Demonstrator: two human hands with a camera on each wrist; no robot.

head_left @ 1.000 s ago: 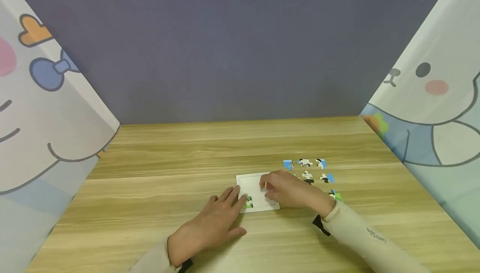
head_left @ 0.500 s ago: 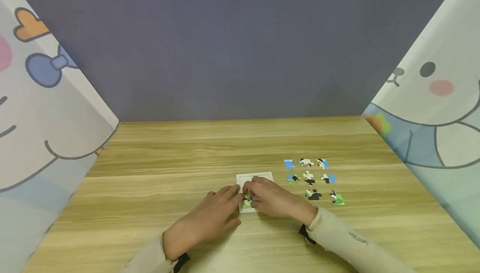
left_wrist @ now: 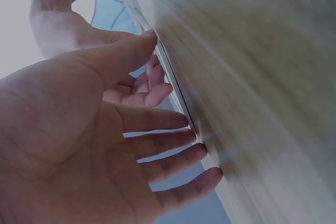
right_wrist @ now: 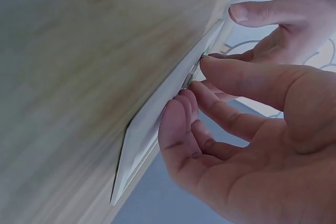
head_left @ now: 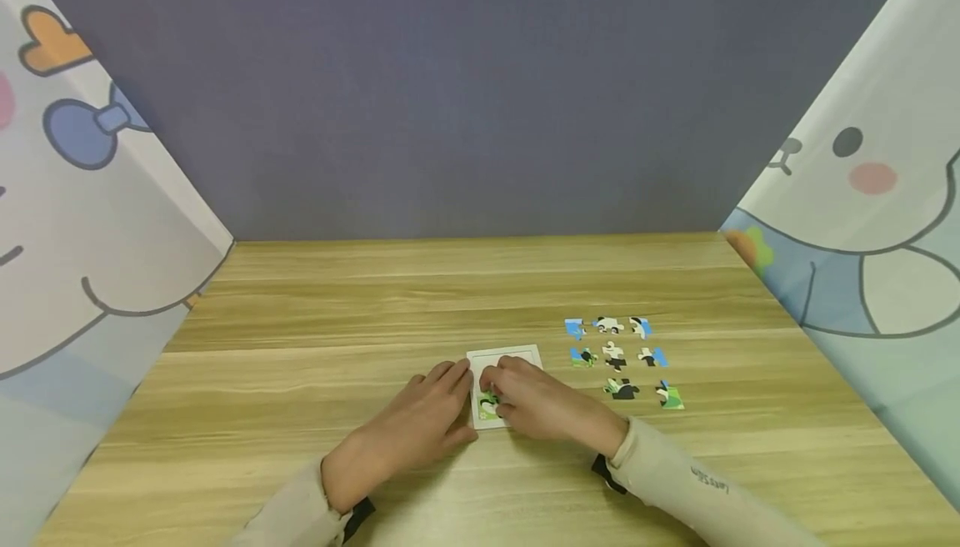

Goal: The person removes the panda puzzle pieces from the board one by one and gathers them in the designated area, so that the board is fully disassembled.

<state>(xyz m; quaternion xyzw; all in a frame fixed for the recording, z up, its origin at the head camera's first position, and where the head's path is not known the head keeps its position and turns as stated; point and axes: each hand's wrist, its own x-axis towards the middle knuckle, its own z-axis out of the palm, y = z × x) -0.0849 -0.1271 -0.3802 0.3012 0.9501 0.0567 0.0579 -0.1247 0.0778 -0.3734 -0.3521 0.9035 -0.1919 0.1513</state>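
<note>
A small white puzzle tray [head_left: 517,350] lies on the wooden table, with a green panda-print puzzle piece [head_left: 489,409] in its lower left corner. My right hand [head_left: 531,401] is over the tray, thumb and forefinger pinching at the piece's edges. In the right wrist view, the fingertips [right_wrist: 197,87] come right down to the tray, and the fingers partly cover the piece. Along the tray's left side rests my left hand [head_left: 412,422], fingers straight and fingertips at the rim. Its thumb reaches the lower left corner.
Several loose puzzle pieces [head_left: 613,356] with blue, green and panda print lie in rows to the right of the tray. A dark grey panel [head_left: 480,97] rises behind the table's far edge. Cartoon-printed cloths [head_left: 862,280] flank both sides.
My right hand has moved left and down across the tray to the piece in the corner, uncovering the loose pieces. My left hand has shifted slightly left, still beside the tray.
</note>
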